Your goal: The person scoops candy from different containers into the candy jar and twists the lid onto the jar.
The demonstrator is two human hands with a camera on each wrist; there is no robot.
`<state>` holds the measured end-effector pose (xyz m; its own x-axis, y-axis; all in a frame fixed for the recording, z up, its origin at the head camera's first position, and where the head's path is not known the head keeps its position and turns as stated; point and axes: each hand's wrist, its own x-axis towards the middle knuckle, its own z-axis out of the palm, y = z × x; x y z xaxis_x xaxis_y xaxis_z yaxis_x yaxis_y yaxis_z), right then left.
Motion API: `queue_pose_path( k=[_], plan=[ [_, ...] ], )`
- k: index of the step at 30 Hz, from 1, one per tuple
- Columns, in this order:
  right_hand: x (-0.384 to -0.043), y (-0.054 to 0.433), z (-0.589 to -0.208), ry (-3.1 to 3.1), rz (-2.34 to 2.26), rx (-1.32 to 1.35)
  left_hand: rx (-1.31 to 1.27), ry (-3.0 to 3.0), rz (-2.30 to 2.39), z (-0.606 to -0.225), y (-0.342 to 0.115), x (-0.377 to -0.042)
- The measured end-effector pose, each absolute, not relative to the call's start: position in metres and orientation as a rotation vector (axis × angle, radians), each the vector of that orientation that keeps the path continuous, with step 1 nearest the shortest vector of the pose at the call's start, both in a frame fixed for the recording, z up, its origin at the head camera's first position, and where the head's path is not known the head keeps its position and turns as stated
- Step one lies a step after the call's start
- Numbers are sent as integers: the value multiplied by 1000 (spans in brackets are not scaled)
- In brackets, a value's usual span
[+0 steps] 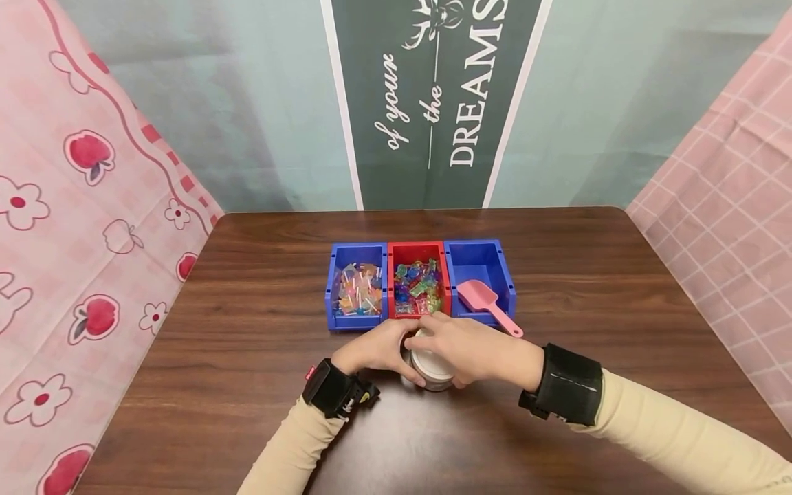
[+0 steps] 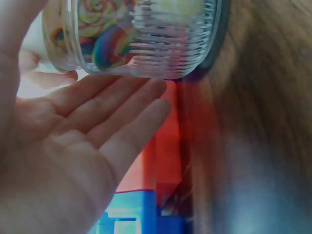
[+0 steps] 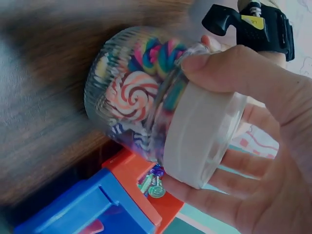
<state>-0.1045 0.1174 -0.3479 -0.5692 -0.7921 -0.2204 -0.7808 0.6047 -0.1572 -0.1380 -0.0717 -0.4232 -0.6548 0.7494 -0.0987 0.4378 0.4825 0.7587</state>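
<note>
A clear ribbed jar (image 3: 131, 92) stands upright on the table, close in front of the red bin. Swirled, colourful candies (image 3: 134, 95) show through its wall. On top is a white lid (image 1: 431, 363). My right hand (image 1: 467, 346) grips the lid from above, thumb on one side and fingers round the other. The left hand (image 1: 380, 349) steadies the jar from the left, its thumb in front and its fingers behind. In the left wrist view those fingers (image 2: 122, 122) lie rather straight along the jar's side.
Behind the jar, three joined bins stand in a row. The left blue bin (image 1: 332, 302) holds small lollipop-like pieces; the red bin (image 1: 447, 275) holds colourful wrapped pieces. A pink scoop (image 1: 479, 295) leans in the right blue bin (image 1: 507, 285), handle over its front edge.
</note>
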Motion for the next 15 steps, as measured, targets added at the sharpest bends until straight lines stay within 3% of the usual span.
queue_pose_path(
  k=[15],
  plan=[
    [-109,113,-346,2502,15,-1326,962,2244,1001,-427,-75,-143]
  ],
)
